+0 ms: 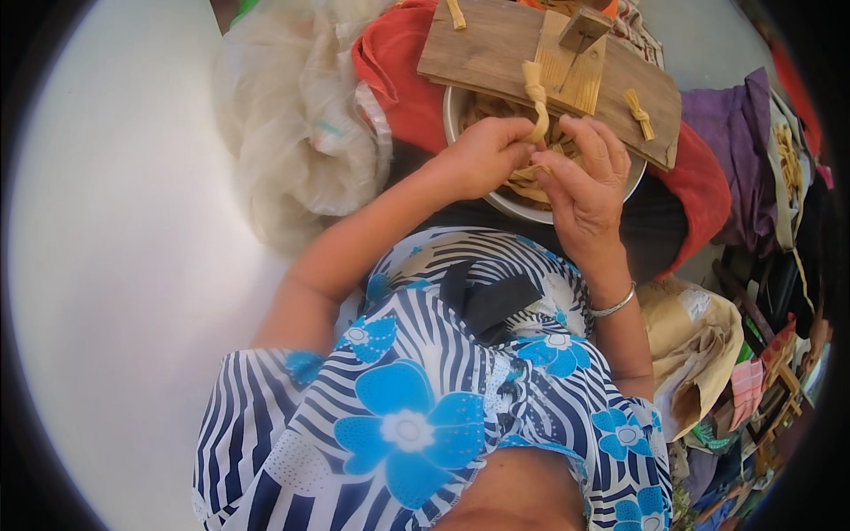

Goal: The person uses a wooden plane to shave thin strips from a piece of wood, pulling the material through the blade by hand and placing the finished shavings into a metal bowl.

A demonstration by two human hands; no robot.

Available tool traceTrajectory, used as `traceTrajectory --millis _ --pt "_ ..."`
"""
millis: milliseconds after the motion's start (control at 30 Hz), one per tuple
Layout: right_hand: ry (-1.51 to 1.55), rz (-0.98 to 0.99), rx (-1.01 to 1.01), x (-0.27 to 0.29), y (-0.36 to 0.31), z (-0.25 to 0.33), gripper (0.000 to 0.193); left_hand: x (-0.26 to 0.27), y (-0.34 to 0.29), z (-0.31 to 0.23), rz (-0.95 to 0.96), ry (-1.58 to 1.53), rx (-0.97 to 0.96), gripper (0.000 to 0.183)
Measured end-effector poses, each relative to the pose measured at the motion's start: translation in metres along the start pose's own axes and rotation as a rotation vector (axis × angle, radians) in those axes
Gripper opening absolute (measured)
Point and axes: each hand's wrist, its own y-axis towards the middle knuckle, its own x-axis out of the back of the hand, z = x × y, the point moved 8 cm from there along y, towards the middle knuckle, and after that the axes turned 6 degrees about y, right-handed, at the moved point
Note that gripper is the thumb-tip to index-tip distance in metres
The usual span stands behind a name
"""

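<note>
My left hand (485, 159) pinches the lower end of a twisted tan strip (535, 99), which stands up from my fingers with a knot-like fold near its top. Close beside it, my right hand (586, 181) has its thumb and forefinger drawn together at the strip's lower part, the other fingers bent and raised. Both hands are over a metal bowl (518, 212) holding more tan strips (529, 188). Across the bowl's far side lies a wooden board (482, 53). A short knotted tan piece (637, 115) rests on its right part, and another piece (456, 13) on its left.
A small wooden block (584, 28) with a thin metal rod stands on the board. Red cloth (403, 75) lies under the bowl. To the left is a crumpled translucent plastic sack (301, 133). Purple cloth (730, 159) and a brown paper bag (691, 345) are on the right.
</note>
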Motion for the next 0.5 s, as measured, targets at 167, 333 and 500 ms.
traceTrajectory --millis 167,333,500 --pt "0.085 0.191 -0.017 -0.024 -0.007 -0.021 0.020 0.003 -0.008 -0.034 -0.087 0.725 -0.178 0.014" --pt "0.776 -0.154 -0.600 -0.032 -0.027 -0.070 0.016 0.016 -0.006 -0.032 -0.265 0.434 -0.002 0.014" --pt "0.972 -0.392 -0.768 -0.043 -0.041 -0.096 0.018 0.009 -0.003 -0.028 -0.371 0.094 -0.105 0.009"
